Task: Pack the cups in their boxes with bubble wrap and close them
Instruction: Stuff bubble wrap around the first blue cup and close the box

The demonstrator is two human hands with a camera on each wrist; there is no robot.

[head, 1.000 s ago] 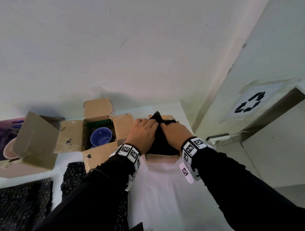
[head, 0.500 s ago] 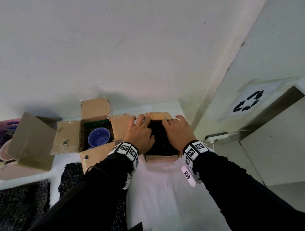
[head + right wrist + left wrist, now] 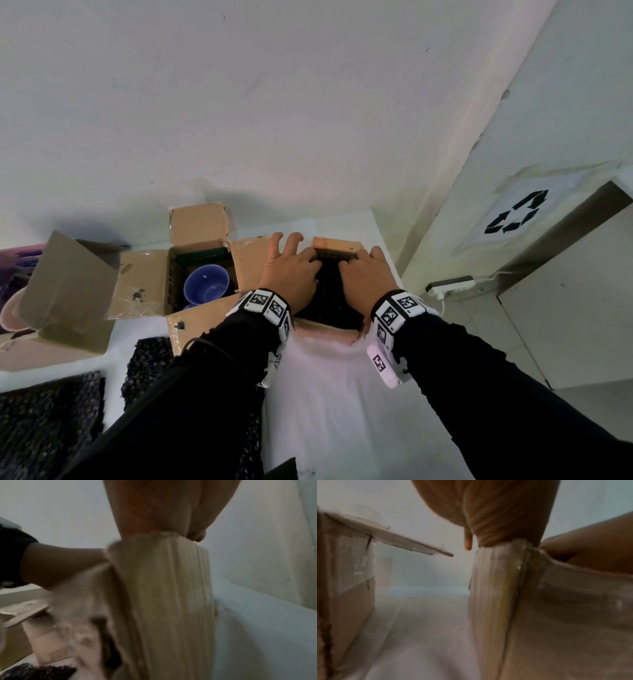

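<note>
A small cardboard box (image 3: 325, 330) stands in front of me, stuffed with black bubble wrap (image 3: 329, 291); no cup shows in it. My left hand (image 3: 291, 274) and right hand (image 3: 366, 277) lie side by side on the wrap and press it down. Their fingertips reach the far flap (image 3: 337, 244), and the left hand's outer fingers spread over the neighbouring box. In the wrist views, the left palm (image 3: 488, 507) and the right palm (image 3: 163, 507) sit on the box's rim and walls (image 3: 496, 595) (image 3: 168, 588). A blue cup (image 3: 205, 284) sits in an open box (image 3: 144, 281) to the left.
Another open box (image 3: 65, 284) and a pink cup (image 3: 10, 308) are at the far left. Black bubble wrap sheets (image 3: 44, 428) (image 3: 147, 359) lie at the lower left of the white table (image 3: 335, 411). A wall stands close behind, and the table's right edge is beside the small box.
A second ago both hands pinched a peak of black wrap above the box. The wrap has since been pushed down inside, and the hands have flattened and slid toward the far flap.
</note>
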